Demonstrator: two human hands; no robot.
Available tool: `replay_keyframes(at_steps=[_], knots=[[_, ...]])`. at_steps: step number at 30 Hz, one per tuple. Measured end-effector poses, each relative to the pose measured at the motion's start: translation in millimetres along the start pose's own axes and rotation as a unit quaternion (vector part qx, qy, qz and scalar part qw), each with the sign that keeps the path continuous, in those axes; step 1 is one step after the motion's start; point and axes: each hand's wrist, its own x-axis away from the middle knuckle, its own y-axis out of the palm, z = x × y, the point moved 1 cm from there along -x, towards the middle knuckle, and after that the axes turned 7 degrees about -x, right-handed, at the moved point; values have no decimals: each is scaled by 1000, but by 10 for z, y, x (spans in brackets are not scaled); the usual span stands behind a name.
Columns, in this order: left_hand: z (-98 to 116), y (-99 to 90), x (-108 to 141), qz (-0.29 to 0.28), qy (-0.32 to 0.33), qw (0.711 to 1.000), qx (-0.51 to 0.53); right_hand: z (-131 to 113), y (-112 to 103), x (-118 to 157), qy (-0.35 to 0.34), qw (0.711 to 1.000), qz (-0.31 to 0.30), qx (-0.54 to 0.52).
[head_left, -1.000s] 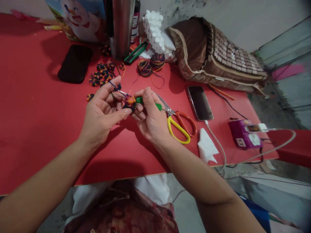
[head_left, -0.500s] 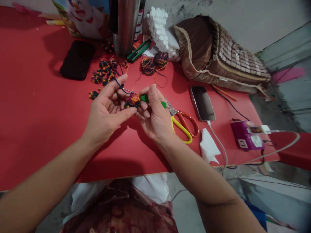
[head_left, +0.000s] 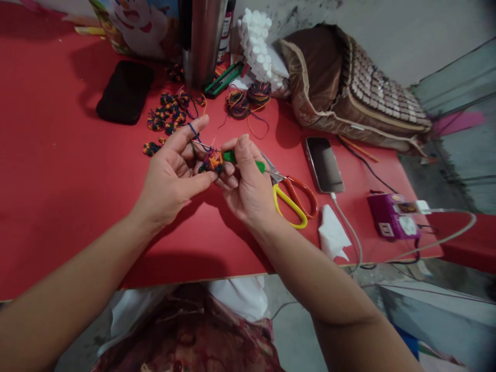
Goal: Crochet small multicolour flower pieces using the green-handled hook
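Between thumb and fingers, my left hand (head_left: 170, 170) pinches a small crochet piece (head_left: 212, 163) in orange, purple and dark yarn. Dark blue yarn (head_left: 195, 133) loops over its raised index finger. My right hand (head_left: 248, 178) is closed round the green handle of a crochet hook (head_left: 229, 156). The thin metal shaft points left into the top of the piece, with yarn on it. Just right of that hand lie scissors (head_left: 296, 199) with one yellow and one red handle. Beyond my left hand rest several finished crochet pieces (head_left: 166, 111) in the same colours.
Two small yarn balls (head_left: 248, 98) lie behind my hands, near a green box cutter (head_left: 223, 80) and a steel flask (head_left: 205, 41). A black case (head_left: 126, 92) sits at left. On the right are a charging phone (head_left: 324, 164), crumpled tissue (head_left: 333, 232), purple power box (head_left: 393, 216) and brown cushion (head_left: 321, 72).
My left index finger, with the blue yarn over it, has shifted slightly up and right. The crochet piece has turned a little, and the hook stays in it. The whole view has moved slightly.
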Motion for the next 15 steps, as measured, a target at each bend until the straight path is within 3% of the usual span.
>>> replay_keyframes(at_steps=[15], knots=[[-30,-49,-25,-7,-8,1000,22,-5,1,9,0,1000,7,-1]])
